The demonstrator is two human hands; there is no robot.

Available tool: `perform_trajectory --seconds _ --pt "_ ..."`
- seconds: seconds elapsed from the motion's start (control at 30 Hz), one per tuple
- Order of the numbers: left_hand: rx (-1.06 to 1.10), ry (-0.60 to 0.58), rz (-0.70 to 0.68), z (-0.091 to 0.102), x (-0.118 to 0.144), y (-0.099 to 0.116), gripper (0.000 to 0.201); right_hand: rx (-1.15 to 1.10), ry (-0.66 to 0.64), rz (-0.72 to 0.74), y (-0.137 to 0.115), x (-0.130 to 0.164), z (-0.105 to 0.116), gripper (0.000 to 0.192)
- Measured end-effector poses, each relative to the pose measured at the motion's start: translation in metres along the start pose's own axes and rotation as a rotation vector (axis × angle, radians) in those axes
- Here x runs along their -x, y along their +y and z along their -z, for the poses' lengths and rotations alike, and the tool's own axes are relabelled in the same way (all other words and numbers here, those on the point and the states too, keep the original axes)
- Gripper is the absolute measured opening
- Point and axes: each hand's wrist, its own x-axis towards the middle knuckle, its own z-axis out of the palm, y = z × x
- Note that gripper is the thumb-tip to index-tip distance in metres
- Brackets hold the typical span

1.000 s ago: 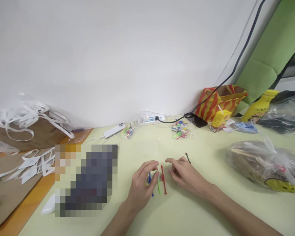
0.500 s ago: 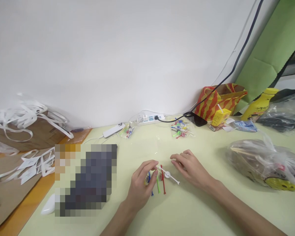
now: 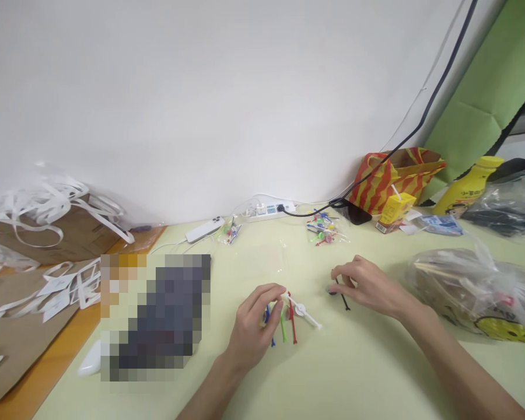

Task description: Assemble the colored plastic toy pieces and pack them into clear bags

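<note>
Fingertips, right hand (image 3: 367,287): curled down onto the thin black plastic pick (image 3: 343,299), pinching near its top end; most of its stem shows below my fingers, flat on the pale yellow-green tabletop (image 3: 359,373).
Fingertips, left hand (image 3: 254,329): thumb and forefinger closed on the top ends of the row of picks, blue plastic pick (image 3: 269,329), green plastic pick (image 3: 283,328), red plastic pick (image 3: 291,321).
White pick with round disc (image 3: 303,310): lies slanted across the top of the red one, just right of my left thumb.
Doing it well, I judge: grip the black pick low and firmly, lift it cleanly, and keep the left pinch steady so the row stays together.
Open room: bare table between and in front of my hands.
Edges: crinkled clear plastic bag (image 3: 472,286) near my right wrist; blurred dark patch (image 3: 155,318) just left; small bag of coloured picks (image 3: 321,228) and white power strip (image 3: 269,210) farther back by the wall.
</note>
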Motion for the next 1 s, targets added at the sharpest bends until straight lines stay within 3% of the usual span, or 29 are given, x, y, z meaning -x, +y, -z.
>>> perform_trajectory --seconds 0.1,0.2,0.3,0.4,0.57,0.7,0.83,1.0 --pt "-0.006 0.000 -0.006 0.000 0.000 0.000 0.031 0.015 -0.100 -0.031 0.001 0.000 -0.003 0.021" --pt "-0.009 -0.009 -0.008 0.000 -0.001 0.001 0.031 0.031 -0.127 0.031 -0.001 -0.002 -0.007 0.002" --pt "-0.014 -0.028 -0.009 -0.001 -0.001 0.002 0.030 0.029 -0.095 0.098 -0.005 -0.004 -0.011 0.015" --pt "-0.022 -0.082 0.002 -0.001 -0.002 0.003 0.032 -0.036 -0.036 0.147 -0.016 -0.006 -0.016 0.014" --pt "-0.048 -0.172 0.005 -0.002 -0.002 0.001 0.033 -0.329 0.015 0.215 -0.048 -0.004 -0.029 0.015" --pt "-0.013 -0.207 -0.024 -0.003 -0.001 -0.001 0.021 -0.558 -0.004 0.206 -0.068 -0.001 -0.038 0.010" --pt "-0.001 -0.197 -0.061 -0.003 -0.001 0.000 0.018 -0.608 -0.013 0.182 -0.071 0.001 -0.042 0.010" --pt "0.008 -0.156 -0.087 -0.001 -0.004 0.006 0.019 -0.530 0.040 0.128 -0.058 -0.002 -0.038 0.028"
